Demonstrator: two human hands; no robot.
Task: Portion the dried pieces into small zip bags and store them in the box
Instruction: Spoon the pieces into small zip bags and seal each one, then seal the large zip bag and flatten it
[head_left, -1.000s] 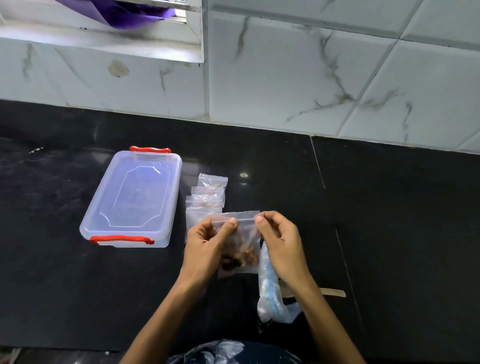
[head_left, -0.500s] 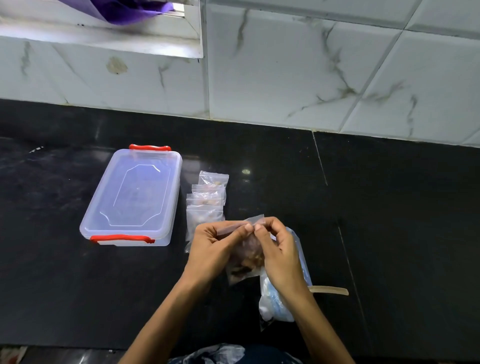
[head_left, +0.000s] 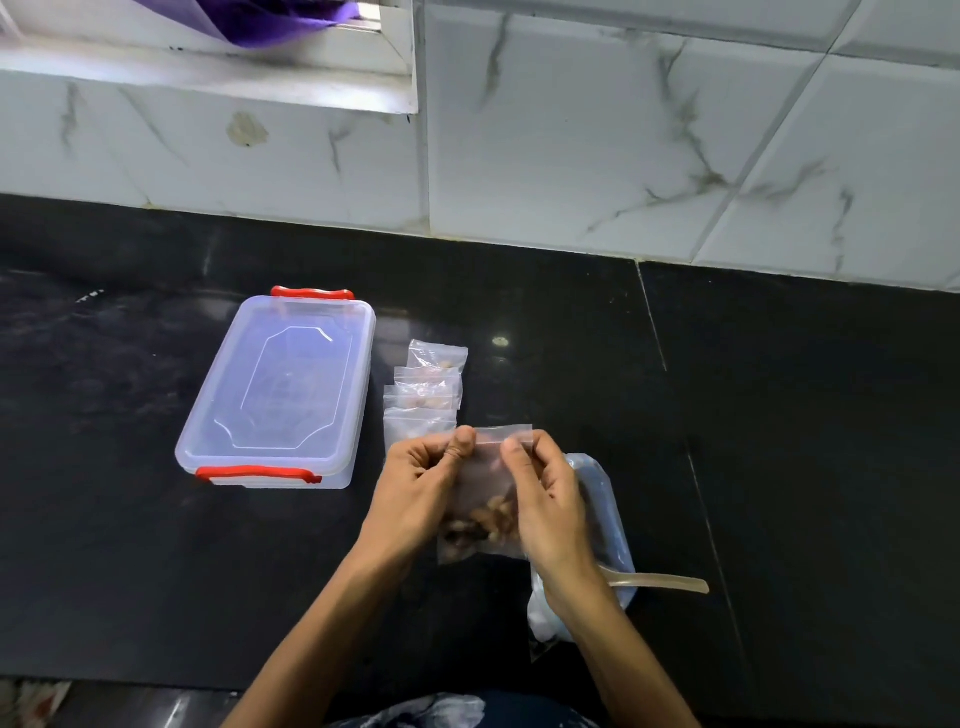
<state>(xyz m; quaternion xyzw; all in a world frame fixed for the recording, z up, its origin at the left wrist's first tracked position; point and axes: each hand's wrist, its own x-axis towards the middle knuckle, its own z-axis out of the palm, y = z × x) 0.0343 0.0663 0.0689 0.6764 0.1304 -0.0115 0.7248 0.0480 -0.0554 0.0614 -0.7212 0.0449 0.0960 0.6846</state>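
Note:
I hold a small clear zip bag (head_left: 485, 499) upright above the black counter, brown dried pieces heaped in its bottom. My left hand (head_left: 415, 493) pinches its top strip at the left end and my right hand (head_left: 545, 509) pinches the same strip near the right end. Several filled small zip bags (head_left: 426, 397) lie overlapping in a row just beyond my hands. To their left stands the clear plastic box (head_left: 283, 389) with red clips, its lid on. A larger clear supply bag (head_left: 605, 525) lies under my right wrist, partly hidden.
A pale wooden spoon (head_left: 660, 581) lies on the counter (head_left: 805, 441) to the right of the supply bag. A tiled wall (head_left: 571, 145) runs along the back, with a window sill and purple cloth (head_left: 260, 18) at top left.
My hands have spread apart along the bag's top strip, after meeting at its middle half a second ago. The bag hangs flat and upright again.

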